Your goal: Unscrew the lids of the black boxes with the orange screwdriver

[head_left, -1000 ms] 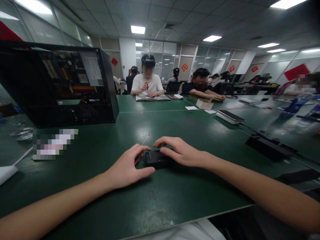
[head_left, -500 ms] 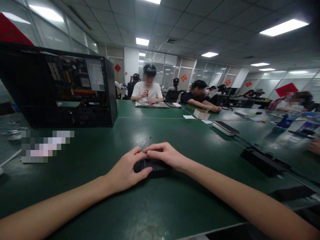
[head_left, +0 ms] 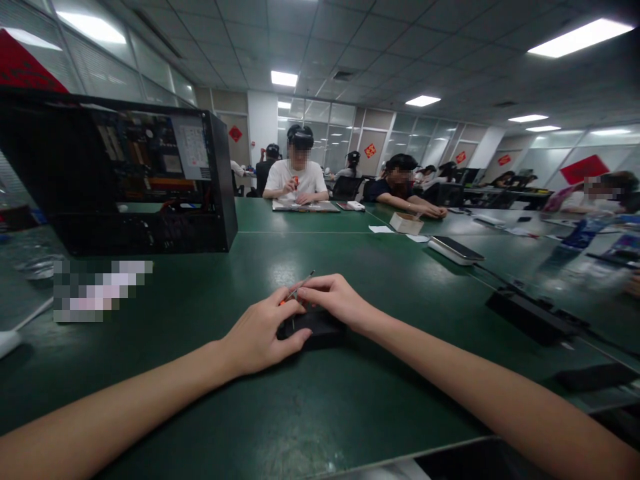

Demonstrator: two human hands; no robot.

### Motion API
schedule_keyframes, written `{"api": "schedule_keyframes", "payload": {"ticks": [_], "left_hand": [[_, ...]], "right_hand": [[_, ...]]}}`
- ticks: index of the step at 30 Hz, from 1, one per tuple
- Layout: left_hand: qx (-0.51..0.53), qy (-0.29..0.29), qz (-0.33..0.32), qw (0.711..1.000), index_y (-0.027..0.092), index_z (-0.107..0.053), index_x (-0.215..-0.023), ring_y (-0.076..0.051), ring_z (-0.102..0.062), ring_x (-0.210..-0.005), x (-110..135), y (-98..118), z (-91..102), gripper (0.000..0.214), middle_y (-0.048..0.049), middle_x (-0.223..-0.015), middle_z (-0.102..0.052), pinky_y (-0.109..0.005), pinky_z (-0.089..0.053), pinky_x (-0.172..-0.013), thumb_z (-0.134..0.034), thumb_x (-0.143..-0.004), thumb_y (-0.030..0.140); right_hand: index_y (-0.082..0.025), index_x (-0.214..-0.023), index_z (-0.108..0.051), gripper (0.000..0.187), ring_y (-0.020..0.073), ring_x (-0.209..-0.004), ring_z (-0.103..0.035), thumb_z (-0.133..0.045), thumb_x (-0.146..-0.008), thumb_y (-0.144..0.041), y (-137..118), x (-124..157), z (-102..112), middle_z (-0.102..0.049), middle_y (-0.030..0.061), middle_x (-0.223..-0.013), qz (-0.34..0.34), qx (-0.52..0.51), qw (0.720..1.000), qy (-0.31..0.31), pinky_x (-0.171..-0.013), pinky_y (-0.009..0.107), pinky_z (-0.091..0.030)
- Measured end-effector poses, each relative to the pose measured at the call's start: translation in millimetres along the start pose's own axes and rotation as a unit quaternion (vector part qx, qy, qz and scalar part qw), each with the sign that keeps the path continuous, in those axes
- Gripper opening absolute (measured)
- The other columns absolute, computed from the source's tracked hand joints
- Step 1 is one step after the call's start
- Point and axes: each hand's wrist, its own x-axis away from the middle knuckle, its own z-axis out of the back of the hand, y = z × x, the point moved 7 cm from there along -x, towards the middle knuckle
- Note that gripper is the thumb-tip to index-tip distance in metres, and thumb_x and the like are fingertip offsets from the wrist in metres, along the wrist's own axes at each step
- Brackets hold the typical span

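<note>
A flat black box-shaped device lies on the green table in front of me. My left hand curls round its left end, thumb on the near side and fingers over the top. By the left fingers shows the orange part of a screwdriver, its thin metal shaft pointing up and away to the right. My right hand arches over the device's far side. Its thumb and fingertips are pinched together close to the shaft; what lies between them is hidden.
An open black computer case stands at the back left. On the right are a white-edged box-like device and a black power strip with cables. A small cardboard box sits farther back. A person in white works across the table.
The screwdriver's shaft has swung lower to the right and shows more. Both hands and the black device appear slightly farther right, with the view shifting a little too.
</note>
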Motion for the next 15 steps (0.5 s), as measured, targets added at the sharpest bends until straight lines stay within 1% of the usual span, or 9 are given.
{"api": "schedule_keyframes", "payload": {"ticks": [3,6,9,10,12,14,15], "left_hand": [[-0.010,-0.005,0.008,1.000,0.019,-0.066,-0.109,-0.024,-0.063,-0.089,0,-2,-0.8,0.028,-0.0096,-0.109,-0.058,-0.038,-0.054,-0.082,-0.061,-0.090,0.038],[0.001,0.001,0.000,1.000,0.020,-0.066,-0.114,-0.026,-0.063,-0.099,0,-1,0.3,0.030,-0.0106,-0.115,-0.059,-0.040,-0.053,-0.089,-0.063,-0.090,0.037],[0.010,0.003,-0.014,1.000,0.020,-0.065,-0.121,-0.027,-0.061,-0.106,-1,2,1.5,0.033,-0.0115,-0.118,-0.060,-0.041,-0.051,-0.095,-0.062,-0.091,0.035],[-0.002,0.008,-0.016,1.000,0.020,-0.067,-0.119,-0.028,-0.060,-0.107,-1,2,2.4,0.033,-0.0124,-0.119,-0.060,-0.043,-0.051,-0.095,-0.063,-0.091,0.035],[-0.046,0.030,-0.021,0.998,0.020,-0.071,-0.113,-0.033,-0.056,-0.116,0,3,6.0,0.030,-0.0150,-0.126,-0.057,-0.049,-0.048,-0.098,-0.065,-0.089,0.038],[-0.083,0.057,-0.032,0.994,0.021,-0.073,-0.108,-0.039,-0.046,-0.129,2,5,10.0,0.028,-0.0162,-0.139,-0.050,-0.057,-0.040,-0.105,-0.068,-0.087,0.039],[-0.086,0.063,-0.036,0.994,0.022,-0.074,-0.108,-0.040,-0.041,-0.134,2,6,10.9,0.028,-0.0160,-0.144,-0.047,-0.058,-0.036,-0.108,-0.068,-0.087,0.039]], "right_hand": [[-0.018,-0.088,-0.079,0.024,0.0167,-0.088,-0.067,-0.076,-0.078,-0.040,-3,1,2,-0.076,0.0044,-0.099,0.012,-0.016,1.000,-0.002,-0.084,0.032,-0.051],[-0.019,-0.095,-0.079,0.025,0.0170,-0.086,-0.067,-0.074,-0.081,-0.040,-5,2,-2,-0.076,0.0035,-0.096,0.031,0.003,0.999,-0.026,-0.083,0.032,-0.052],[-0.020,-0.095,-0.079,0.025,0.0189,-0.093,-0.067,-0.071,-0.084,-0.042,-9,1,-7,-0.076,0.0041,-0.100,0.070,0.051,0.995,-0.038,-0.087,0.033,-0.051],[-0.020,-0.093,-0.079,0.025,0.0190,-0.094,-0.067,-0.070,-0.085,-0.042,-11,2,-6,-0.076,0.0042,-0.101,0.081,0.063,0.994,-0.028,-0.087,0.033,-0.051],[-0.019,-0.088,-0.077,0.027,0.0175,-0.088,-0.066,-0.067,-0.087,-0.044,-14,2,2,-0.074,0.0042,-0.098,0.089,0.084,0.992,0.012,-0.080,0.031,-0.051],[-0.018,-0.085,-0.072,0.029,0.0151,-0.080,-0.063,-0.062,-0.090,-0.044,-19,5,15,-0.072,0.0035,-0.091,0.094,0.113,0.987,0.064,-0.070,0.028,-0.048],[-0.018,-0.083,-0.069,0.029,0.0143,-0.077,-0.062,-0.060,-0.092,-0.044,-22,7,24,-0.070,0.0028,-0.086,0.099,0.128,0.983,0.091,-0.067,0.027,-0.047]]}}
